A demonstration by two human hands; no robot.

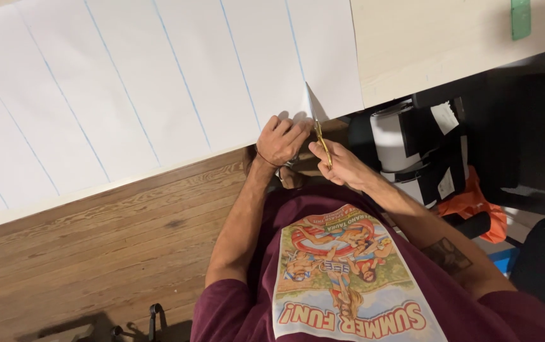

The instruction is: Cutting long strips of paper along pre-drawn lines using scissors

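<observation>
Warm brown plank floor (95, 253) below; a pale cream table (424, 44) runs across the top of the view, its near edge slanting up toward the right. A large white paper sheet ruled with thin blue lines (158, 82) covers most of the table, reaching the near edge and stopping short of the right end, where bare tabletop shows.

Your left hand (281, 140) sits at the near edge of the table, fingers curled shut, knuckles up, pinching the bottom edge of the sheet just left of a blue line. A thin band circles that wrist.

Your right hand (343, 166) is just beside it, off the table's near edge, fingers closed around the handles of slim gold-coloured scissors (320, 136). The blades point up and away from you into the sheet's bottom edge, along the blue line. A short slit is open there; the paper to the right of it lifts slightly and casts a small shadow.

Far right corner of the table: a small green rectangular object (520, 18), well apart from both hands.

Under the table's right end: white paper rolls (389, 136), black items I cannot tell apart, an orange bag (478, 202).

You wear a maroon printed T-shirt (348, 278).
</observation>
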